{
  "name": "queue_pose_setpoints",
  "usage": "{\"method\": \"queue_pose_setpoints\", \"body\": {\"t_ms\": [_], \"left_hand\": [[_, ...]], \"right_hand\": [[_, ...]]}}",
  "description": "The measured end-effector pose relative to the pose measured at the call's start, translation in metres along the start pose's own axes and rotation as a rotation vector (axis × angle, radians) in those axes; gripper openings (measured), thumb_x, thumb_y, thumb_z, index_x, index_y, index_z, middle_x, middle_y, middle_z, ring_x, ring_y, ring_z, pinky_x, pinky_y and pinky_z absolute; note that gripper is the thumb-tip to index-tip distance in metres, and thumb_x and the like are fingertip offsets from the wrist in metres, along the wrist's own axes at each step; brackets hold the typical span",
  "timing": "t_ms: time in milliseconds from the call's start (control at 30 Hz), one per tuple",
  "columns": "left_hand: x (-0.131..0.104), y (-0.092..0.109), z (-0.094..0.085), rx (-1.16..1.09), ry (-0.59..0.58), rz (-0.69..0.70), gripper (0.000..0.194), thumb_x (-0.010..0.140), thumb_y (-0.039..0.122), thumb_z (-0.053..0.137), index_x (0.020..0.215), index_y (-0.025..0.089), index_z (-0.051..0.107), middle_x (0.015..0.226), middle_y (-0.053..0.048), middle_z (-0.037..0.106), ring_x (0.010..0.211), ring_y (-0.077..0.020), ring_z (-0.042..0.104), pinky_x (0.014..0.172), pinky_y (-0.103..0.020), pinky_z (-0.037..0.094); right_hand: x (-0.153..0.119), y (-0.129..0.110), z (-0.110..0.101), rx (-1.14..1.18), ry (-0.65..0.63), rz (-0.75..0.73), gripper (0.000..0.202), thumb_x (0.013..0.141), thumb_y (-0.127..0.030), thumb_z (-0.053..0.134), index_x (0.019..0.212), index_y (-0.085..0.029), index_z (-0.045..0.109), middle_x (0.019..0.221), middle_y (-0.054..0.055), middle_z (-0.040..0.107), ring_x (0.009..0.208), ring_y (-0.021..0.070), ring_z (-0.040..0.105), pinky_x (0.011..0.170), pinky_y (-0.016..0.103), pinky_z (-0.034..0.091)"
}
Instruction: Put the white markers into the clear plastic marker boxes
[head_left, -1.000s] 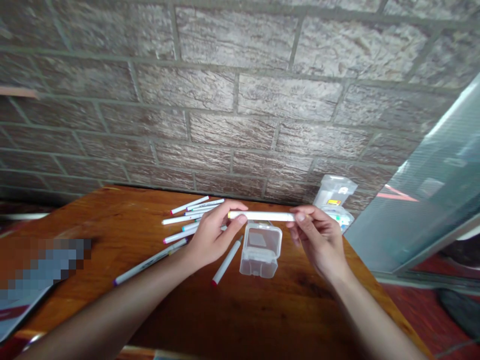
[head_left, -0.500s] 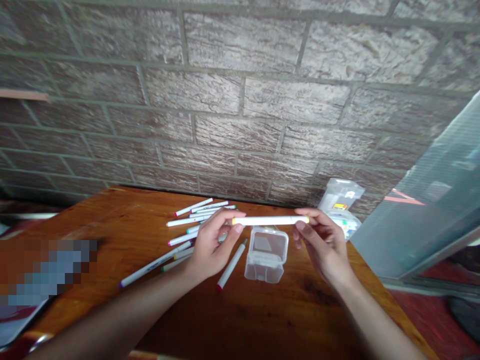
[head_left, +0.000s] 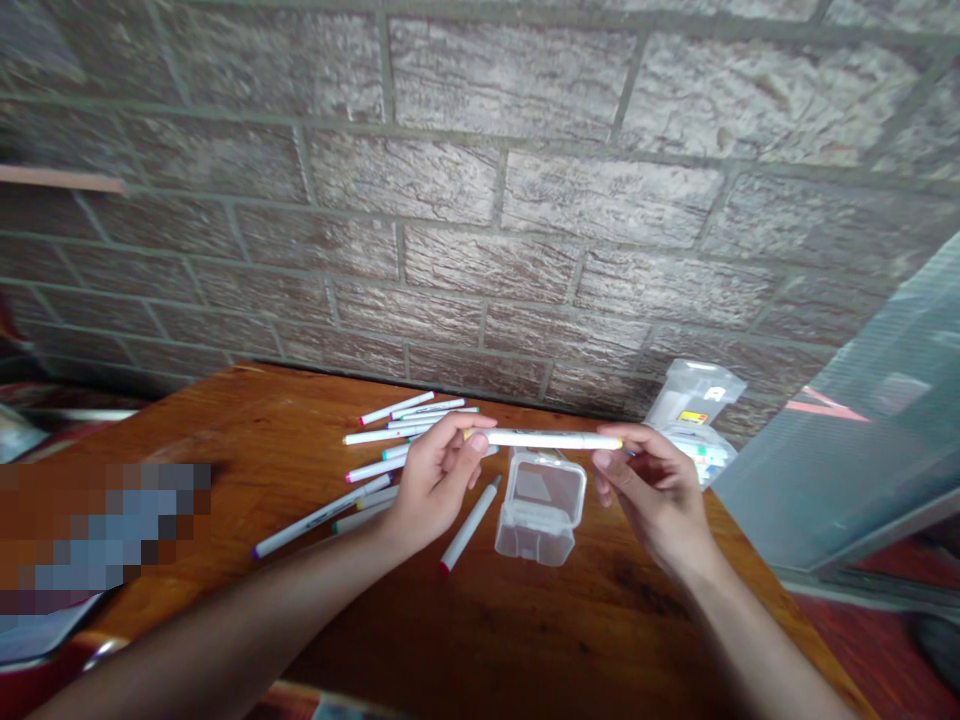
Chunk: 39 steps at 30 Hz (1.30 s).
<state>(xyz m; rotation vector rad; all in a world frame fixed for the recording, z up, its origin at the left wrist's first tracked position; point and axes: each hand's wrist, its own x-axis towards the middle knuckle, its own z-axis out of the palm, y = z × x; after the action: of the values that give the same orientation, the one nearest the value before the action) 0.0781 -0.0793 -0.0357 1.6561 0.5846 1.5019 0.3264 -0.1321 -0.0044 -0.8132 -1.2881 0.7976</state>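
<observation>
A white marker with yellow ends (head_left: 544,439) is held level between my two hands, above the table. My left hand (head_left: 439,475) pinches its left end between thumb and fingers. At the other end, the thumb and fingers of my right hand (head_left: 652,490) grip the yellow tip. Below the marker stands a small clear plastic box (head_left: 536,535) with its lid raised. A white marker with a red end (head_left: 470,525) lies just left of that box. Several more white markers (head_left: 322,515) with coloured ends lie scattered around and behind my left hand, which partly hides them.
The wooden table (head_left: 600,640) meets a brick wall (head_left: 465,190) at the back. At its back right corner sits a clear container (head_left: 694,420) with a yellow label. A pixelated device (head_left: 45,640) lies at the left edge. A translucent panel (head_left: 840,450) stands on the right.
The view has shifted slightly, so the table things appear a little further right. Both hands keep hold of the marker, which has turned slightly, showing dark print on its barrel.
</observation>
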Motion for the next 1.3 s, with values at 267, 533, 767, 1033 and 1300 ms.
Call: {"method": "queue_pose_setpoints", "body": {"t_ms": [267, 533, 767, 1033, 1300], "left_hand": [[0.0, 0.002, -0.002, 0.136, 0.028, 0.067, 0.022, 0.105, 0.038, 0.062, 0.116, 0.02, 0.069, 0.091, -0.003, 0.067, 0.067, -0.0111, 0.059, 0.058, -0.022, 0.048], [-0.001, 0.008, 0.0, 0.164, 0.021, 0.044, 0.024, 0.102, 0.041, 0.065, 0.115, 0.021, 0.071, 0.093, -0.006, 0.072, 0.074, -0.0146, 0.065, 0.06, -0.024, 0.051], [0.002, 0.013, 0.002, 0.145, 0.022, 0.015, 0.022, 0.099, 0.04, 0.069, 0.11, 0.021, 0.072, 0.099, -0.006, 0.075, 0.082, -0.0169, 0.069, 0.064, -0.025, 0.054], [0.004, 0.01, 0.001, 0.184, 0.022, 0.066, 0.017, 0.095, 0.032, 0.075, 0.106, 0.019, 0.075, 0.092, -0.004, 0.072, 0.075, -0.0141, 0.064, 0.062, -0.024, 0.05], [0.004, 0.012, 0.003, 0.186, 0.008, 0.089, 0.017, 0.093, 0.033, 0.078, 0.103, 0.019, 0.075, 0.086, -0.004, 0.071, 0.075, -0.0155, 0.064, 0.064, -0.026, 0.049]], "right_hand": [[0.002, 0.0, 0.0, -0.032, -0.003, 0.037, 0.024, 0.091, -0.034, 0.084, 0.113, -0.024, 0.081, 0.059, -0.002, 0.066, 0.051, 0.0111, 0.057, 0.048, 0.022, 0.046], [0.0, 0.002, -0.002, -0.006, -0.016, 0.055, 0.02, 0.09, -0.033, 0.083, 0.109, -0.025, 0.081, 0.07, 0.001, 0.075, 0.051, 0.0131, 0.06, 0.047, 0.025, 0.048], [-0.001, 0.002, -0.001, 0.001, -0.025, 0.065, 0.022, 0.09, -0.032, 0.084, 0.11, -0.026, 0.08, 0.066, 0.0, 0.073, 0.051, 0.0144, 0.061, 0.046, 0.026, 0.048], [-0.002, -0.004, 0.004, -0.032, -0.045, 0.05, 0.023, 0.085, -0.032, 0.088, 0.105, -0.023, 0.08, 0.059, -0.001, 0.071, 0.045, 0.0125, 0.059, 0.044, 0.024, 0.048], [-0.001, -0.01, 0.012, -0.153, 0.008, -0.02, 0.02, 0.076, -0.027, 0.093, 0.088, -0.021, 0.077, 0.061, -0.002, 0.069, 0.039, 0.0102, 0.057, 0.038, 0.022, 0.042]]}}
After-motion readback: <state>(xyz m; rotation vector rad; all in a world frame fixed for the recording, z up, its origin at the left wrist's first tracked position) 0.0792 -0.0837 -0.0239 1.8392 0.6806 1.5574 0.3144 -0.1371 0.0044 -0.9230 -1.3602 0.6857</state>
